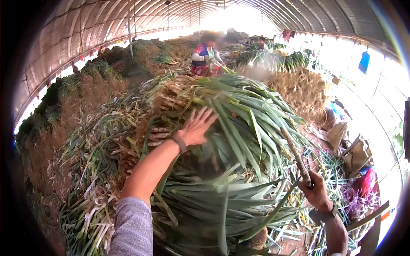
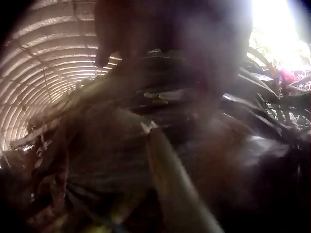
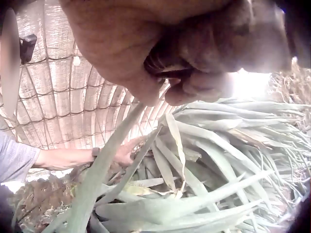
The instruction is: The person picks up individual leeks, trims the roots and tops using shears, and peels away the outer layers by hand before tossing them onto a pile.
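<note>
Now we note leeks (image 1: pixel 253 112) running far left to near right, leaves rightward; left hand (image 1: pixel 197 128) nearer, fingers spread on them; right hand (image 1: pixel 318 193) grips a stick (image 1: pixel 295 156)

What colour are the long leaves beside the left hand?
Mostly green, some paler; the leaves show best in the head view.

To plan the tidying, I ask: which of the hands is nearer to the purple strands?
Right. In the head view, the right hand, gripping a stick-like tool, is just left of the purple strands; the left hand is farther away, over the leafy green pile.
</note>
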### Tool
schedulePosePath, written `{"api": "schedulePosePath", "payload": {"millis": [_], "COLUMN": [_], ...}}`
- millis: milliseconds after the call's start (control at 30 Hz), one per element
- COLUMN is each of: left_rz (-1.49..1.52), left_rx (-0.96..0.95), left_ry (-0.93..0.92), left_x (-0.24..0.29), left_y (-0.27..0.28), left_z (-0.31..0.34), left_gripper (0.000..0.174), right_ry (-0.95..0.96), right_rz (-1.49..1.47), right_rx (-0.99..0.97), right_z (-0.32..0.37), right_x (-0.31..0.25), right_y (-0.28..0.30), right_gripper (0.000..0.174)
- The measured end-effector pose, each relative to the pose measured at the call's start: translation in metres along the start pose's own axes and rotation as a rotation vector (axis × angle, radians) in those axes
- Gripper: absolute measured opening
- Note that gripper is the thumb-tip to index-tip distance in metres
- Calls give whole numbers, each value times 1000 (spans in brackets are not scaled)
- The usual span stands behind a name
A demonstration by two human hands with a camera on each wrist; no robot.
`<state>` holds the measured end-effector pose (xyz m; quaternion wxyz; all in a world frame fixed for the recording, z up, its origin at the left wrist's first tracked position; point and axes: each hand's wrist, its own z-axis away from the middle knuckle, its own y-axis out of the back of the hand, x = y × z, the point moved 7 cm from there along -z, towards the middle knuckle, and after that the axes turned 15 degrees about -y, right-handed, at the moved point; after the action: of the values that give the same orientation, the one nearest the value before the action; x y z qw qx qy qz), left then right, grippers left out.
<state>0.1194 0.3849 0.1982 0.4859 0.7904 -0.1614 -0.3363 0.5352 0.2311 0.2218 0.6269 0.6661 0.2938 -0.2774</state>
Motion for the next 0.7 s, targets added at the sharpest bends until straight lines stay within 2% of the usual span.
{"api": "schedulePosePath", "payload": {"millis": [67,100,167,200,267,300,333,400,433,467,533,600,633,667,700], "left_rz": [122,89,93,92,170,274,379,334,298,267,212,16,37,37,21], "left_rx": [79,13,9,24,-7,-31,-56,-70,-55,-39,-35,-86,-56,-54,15], "left_ry": [42,21,1,-46,-41,-26,-9,-75,-181,-284,-257,-153,-98,-102,-107], "left_x": [-6,-6,-1,2,12,19,27,46,55,62,54,39,31,26,22], "left_y": [2,-9,-18,-18,-21,-30,-37,-41,-37,-34,-33,-33,-30,-32,-29], "left_z": [-25,-33,-27,-25,-19,-14,-6,11,22,30,34,33,32,29,23], "left_gripper": [101,103,102,102,99,97,95,99,102,106,110,108,98,98,85], "right_ry": [-15,-4,-17,9,180,84,86,72,117,113,51,42,69,95,96], "right_rz": [42,18,34,-22,188,88,87,26,61,59,-15,2,34,65,67], "right_rx": [23,10,-12,-27,-2,-25,-35,-52,-52,-54,-125,-134,-105,-74,-71], "right_z": [-1,-2,-3,-6,-12,-15,-15,-16,-13,-9,-5,-8,-11,-11,-10], "right_x": [13,16,19,30,35,42,43,44,32,24,17,30,41,46,47], "right_y": [-4,-8,-16,-21,-31,-33,-38,-45,-45,-44,-47,-47,-48,-48,-49], "right_gripper": [12,11,12,13,15,23,23,34,41,41,44,44,44,44,44]}}
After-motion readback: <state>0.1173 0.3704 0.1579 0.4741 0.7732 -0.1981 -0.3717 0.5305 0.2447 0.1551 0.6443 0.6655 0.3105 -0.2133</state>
